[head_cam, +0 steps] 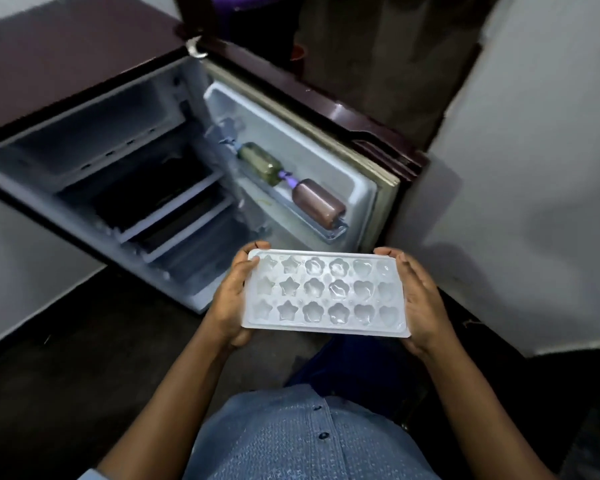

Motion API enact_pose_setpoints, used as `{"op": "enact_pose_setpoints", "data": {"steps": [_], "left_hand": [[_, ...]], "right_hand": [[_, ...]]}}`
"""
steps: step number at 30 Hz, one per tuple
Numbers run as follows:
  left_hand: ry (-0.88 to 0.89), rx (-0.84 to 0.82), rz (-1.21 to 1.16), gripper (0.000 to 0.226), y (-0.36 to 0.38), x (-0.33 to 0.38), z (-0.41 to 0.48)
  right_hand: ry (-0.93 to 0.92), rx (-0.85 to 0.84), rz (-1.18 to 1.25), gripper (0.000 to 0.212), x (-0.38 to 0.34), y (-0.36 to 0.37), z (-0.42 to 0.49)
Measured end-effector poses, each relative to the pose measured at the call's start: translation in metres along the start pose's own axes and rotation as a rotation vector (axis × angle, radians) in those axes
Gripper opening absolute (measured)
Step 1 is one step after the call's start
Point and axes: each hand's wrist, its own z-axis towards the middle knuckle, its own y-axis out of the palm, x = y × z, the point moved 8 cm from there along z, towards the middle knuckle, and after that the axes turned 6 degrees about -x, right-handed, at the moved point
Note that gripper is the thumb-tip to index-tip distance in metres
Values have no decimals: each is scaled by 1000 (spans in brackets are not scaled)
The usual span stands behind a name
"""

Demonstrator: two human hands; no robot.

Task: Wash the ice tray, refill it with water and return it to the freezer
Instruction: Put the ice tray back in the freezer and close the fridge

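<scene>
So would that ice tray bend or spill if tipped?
The ice tray looks like thin plastic, so probably light and slightly bendy. Its cups gleam, perhaps filled, so tipping might spill; left hand and right hand grip its ends.

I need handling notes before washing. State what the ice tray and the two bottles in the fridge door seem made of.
The ice tray: translucent white plastic, glossy; its moulded star, flower and heart cups catch highlights. The green bottle: tinted, see-through, smooth; plastic or glass, cannot tell. The brown bottle: duller, nearly opaque with a soft sheen; likely plastic, unsure.
</scene>
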Motion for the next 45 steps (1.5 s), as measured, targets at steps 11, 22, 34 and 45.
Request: {"op": "enact_pose_setpoints", "data": {"steps": [11, 22, 34, 45], "left_hand": [[189, 418, -153, 23, -82, 15, -73], [291, 576, -142, 23, -161, 55, -93], [297, 619, -142, 24, -223, 107, -68], [236, 806, -271, 49, -265, 130, -27]], "right_hand": [[162, -383, -103, 28, 31, 111, 50], [232, -549, -176, 27, 56, 217, 90], [231, -566, -195, 29, 56, 295, 136], [244, -438, -117, 22, 61, 338, 210]]}}
